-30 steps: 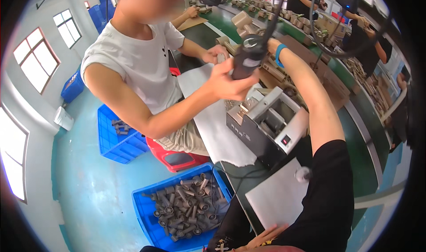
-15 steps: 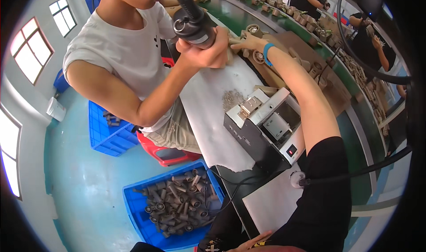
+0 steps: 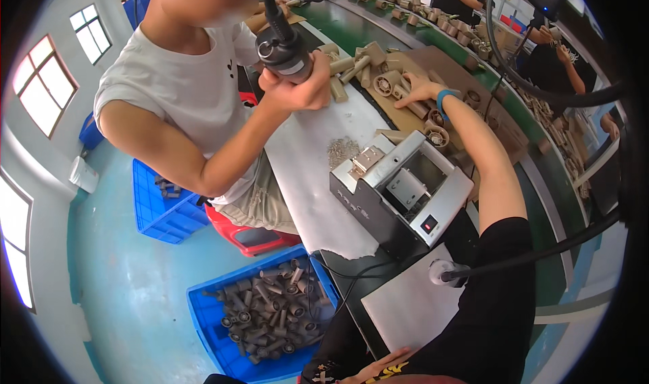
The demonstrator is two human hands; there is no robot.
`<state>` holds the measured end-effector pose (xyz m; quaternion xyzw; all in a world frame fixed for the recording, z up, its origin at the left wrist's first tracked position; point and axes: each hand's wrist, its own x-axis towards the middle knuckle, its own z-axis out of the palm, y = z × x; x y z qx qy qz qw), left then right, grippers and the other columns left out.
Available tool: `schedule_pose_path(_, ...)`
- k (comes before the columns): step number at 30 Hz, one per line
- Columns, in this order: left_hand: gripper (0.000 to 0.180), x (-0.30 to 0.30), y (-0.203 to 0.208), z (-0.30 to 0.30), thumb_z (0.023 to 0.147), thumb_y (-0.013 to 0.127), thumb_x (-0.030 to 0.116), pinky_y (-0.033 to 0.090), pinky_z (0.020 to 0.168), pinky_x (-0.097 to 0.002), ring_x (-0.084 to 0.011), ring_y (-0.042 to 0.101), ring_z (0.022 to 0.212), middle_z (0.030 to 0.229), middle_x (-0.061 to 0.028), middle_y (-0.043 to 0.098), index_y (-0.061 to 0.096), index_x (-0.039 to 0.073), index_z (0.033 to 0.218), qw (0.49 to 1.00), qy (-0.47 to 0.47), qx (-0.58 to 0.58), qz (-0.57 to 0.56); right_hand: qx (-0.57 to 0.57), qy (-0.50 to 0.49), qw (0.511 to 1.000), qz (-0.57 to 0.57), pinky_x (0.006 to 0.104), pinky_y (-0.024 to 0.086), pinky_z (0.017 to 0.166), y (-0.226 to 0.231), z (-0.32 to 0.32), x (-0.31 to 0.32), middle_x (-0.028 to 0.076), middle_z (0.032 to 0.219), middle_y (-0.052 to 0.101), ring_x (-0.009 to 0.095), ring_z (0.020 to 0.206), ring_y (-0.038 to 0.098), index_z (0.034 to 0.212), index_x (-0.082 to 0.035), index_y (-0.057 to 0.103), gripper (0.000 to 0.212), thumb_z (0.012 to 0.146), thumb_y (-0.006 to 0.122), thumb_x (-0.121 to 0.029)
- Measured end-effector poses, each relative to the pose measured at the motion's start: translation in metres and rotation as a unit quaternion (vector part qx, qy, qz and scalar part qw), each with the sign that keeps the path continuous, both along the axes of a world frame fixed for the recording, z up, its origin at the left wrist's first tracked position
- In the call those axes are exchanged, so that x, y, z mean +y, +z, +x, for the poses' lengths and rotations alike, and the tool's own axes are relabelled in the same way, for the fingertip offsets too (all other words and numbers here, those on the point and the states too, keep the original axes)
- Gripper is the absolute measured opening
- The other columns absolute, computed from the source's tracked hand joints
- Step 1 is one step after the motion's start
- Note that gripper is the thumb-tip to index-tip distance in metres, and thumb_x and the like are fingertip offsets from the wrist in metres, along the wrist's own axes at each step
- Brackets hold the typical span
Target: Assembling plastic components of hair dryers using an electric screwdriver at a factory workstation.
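My right hand (image 3: pixel 420 90), with a blue band at its wrist, reaches over a pile of tan plastic housings (image 3: pixel 387 83). Its fingers are spread and touch the parts, with none plainly in its grasp. Some of these parts are round with a fan-like grille, others tube-shaped. At the lower edge, my left hand (image 3: pixel 382 366) lies by the near end of a white sheet (image 3: pixel 412 309), fingers stretched out and partly cut off. Between my hands stands a metal-topped black machine (image 3: pixel 402 191) with a red-lit switch, beside a heap of small metal pieces (image 3: pixel 343 153).
A blue crate (image 3: pixel 196 303) of dark brown parts sits on the floor at left. Across the bench, a co-worker (image 3: pixel 182 100) holds a black hanging tool (image 3: pixel 284 54). A green conveyor (image 3: pixel 378 24) carries more tan parts. A black cable (image 3: pixel 541 252) crosses my right arm.
My right hand has drawn back to the right from the pile's far left side, uncovering tan parts there. The co-worker's tool has shifted slightly left. My left hand stays near the lower edge.
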<state>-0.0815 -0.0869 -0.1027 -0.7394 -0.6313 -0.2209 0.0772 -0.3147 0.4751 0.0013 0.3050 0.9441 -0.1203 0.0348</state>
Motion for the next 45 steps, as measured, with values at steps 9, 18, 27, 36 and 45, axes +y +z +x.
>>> schedule_pose_path(9,0.054,0.000,0.003,0.002,0.091,0.047,0.024,0.012,0.121,-0.0370,-0.0170,0.025,0.145,0.155,0.0014,0.031,0.042,0.017,0.144,0.999,-0.004,0.049,0.008,-0.068,-0.093,0.993,0.025,0.0572,0.030,0.107,-0.020,0.016,0.037,0.022,0.143,0.046,0.038,0.132,0.042,0.133,-0.004,0.056,0.099,0.058,0.066,-0.068)
schedule_pose_path(18,0.043,-0.019,-0.005,0.027,0.089,0.051,0.020,0.023,0.118,-0.0335,-0.0130,0.036,0.139,0.146,0.0028,0.046,0.055,0.016,0.131,0.992,-0.047,-0.109,0.030,0.029,-0.044,0.998,0.042,0.0382,0.052,0.076,0.005,0.083,-0.006,0.026,0.095,0.069,0.035,0.086,0.067,0.090,0.010,0.069,0.077,0.056,0.073,-0.058)
schedule_pose_path(27,0.031,-0.015,0.029,0.021,0.078,0.059,0.021,0.039,0.105,-0.0341,-0.0135,0.055,0.123,0.123,0.0047,0.065,0.069,0.016,0.107,0.969,-0.016,-0.247,-0.008,0.075,-0.029,0.997,-0.021,0.0366,0.050,0.086,-0.004,0.092,-0.026,0.026,0.111,0.064,0.033,0.101,0.064,0.116,0.012,0.056,0.085,0.060,0.078,-0.048)
schedule_pose_path(36,0.031,-0.017,0.029,0.025,0.074,0.058,0.015,0.039,0.103,-0.0336,-0.0141,0.059,0.118,0.118,0.0028,0.068,0.070,0.015,0.103,0.962,-0.013,-0.273,0.011,0.157,-0.056,0.973,0.162,0.0551,0.050,0.083,-0.012,0.096,-0.047,0.027,0.103,0.065,0.047,0.098,0.062,0.117,-0.006,0.045,0.051,0.072,0.069,-0.014)
schedule_pose_path(45,0.033,-0.014,0.031,0.022,0.073,0.057,0.012,0.040,0.105,-0.0401,-0.0202,0.056,0.122,0.122,-0.0016,0.065,0.067,0.010,0.105,0.959,-0.033,-0.281,0.027,0.418,-0.090,0.887,0.176,0.0556,0.050,0.078,0.096,0.122,-0.124,0.029,0.099,0.065,0.050,0.091,0.062,0.129,-0.009,0.041,0.066,0.076,0.073,-0.030)
